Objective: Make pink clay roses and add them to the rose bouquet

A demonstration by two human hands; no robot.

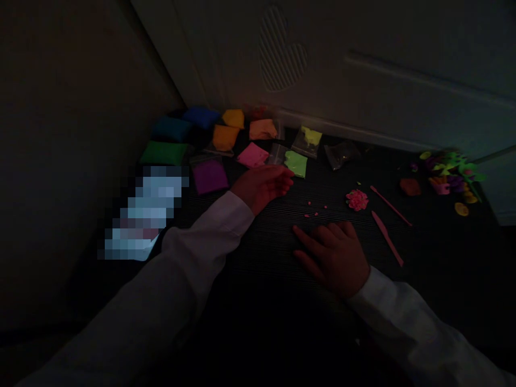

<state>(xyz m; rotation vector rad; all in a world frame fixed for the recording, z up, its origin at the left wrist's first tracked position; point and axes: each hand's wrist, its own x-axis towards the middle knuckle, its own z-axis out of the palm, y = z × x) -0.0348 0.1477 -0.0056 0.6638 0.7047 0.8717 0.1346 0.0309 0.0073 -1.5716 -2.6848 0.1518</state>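
Note:
My left hand (263,184) reaches forward over a dark ribbed mat (282,301), its fingers stretched toward a light green clay bag (296,163) and just below a pink clay bag (252,155); it holds nothing. My right hand (332,253) lies flat on the mat, fingers spread to the left, empty. Small pink clay crumbs (316,209) lie between the hands. A pink clay flower (357,199) sits just beyond the right hand. Two pink modelling sticks (387,236) lie to its right.
Several bags of clay lie in rows at the back left: purple (210,176), green (163,152), blue (200,116), orange (224,136). A cluster of finished clay figures (449,176) stands at the right. A white panelled door (363,70) rises behind. The room is dim.

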